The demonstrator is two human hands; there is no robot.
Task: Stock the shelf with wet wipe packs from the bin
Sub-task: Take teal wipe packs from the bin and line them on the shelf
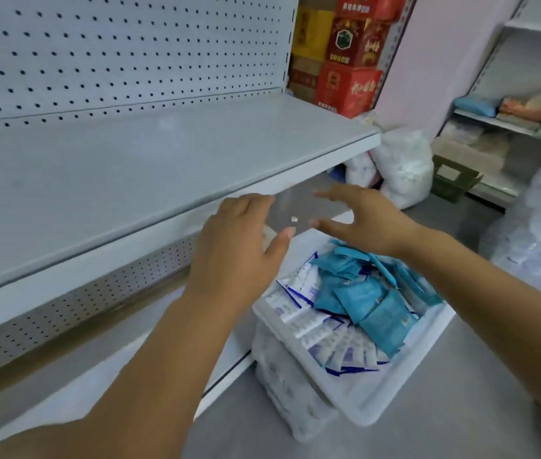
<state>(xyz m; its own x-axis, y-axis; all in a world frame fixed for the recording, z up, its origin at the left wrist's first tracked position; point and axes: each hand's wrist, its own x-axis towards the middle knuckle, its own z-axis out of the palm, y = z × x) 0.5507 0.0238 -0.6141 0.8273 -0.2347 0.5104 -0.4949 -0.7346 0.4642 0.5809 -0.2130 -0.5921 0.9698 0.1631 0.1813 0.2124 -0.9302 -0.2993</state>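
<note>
Left hand (236, 250) and right hand (366, 221) outstretched, fingers (332, 195) loose.

The shelf (130, 167) runs off the picture at 9 o'clock. The right hand (368, 220) hides the far end of the bin (371, 405). The words on the wet wipe packs (361, 299) are too blurry to read. The red boxes (351, 61) at 1 o'clock are cut off on top.

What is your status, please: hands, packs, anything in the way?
Left hand and right hand open, empty, by the bin. Wet wipe packs lie in bin; shelf bears none. Nothing blocks shelf.
</note>
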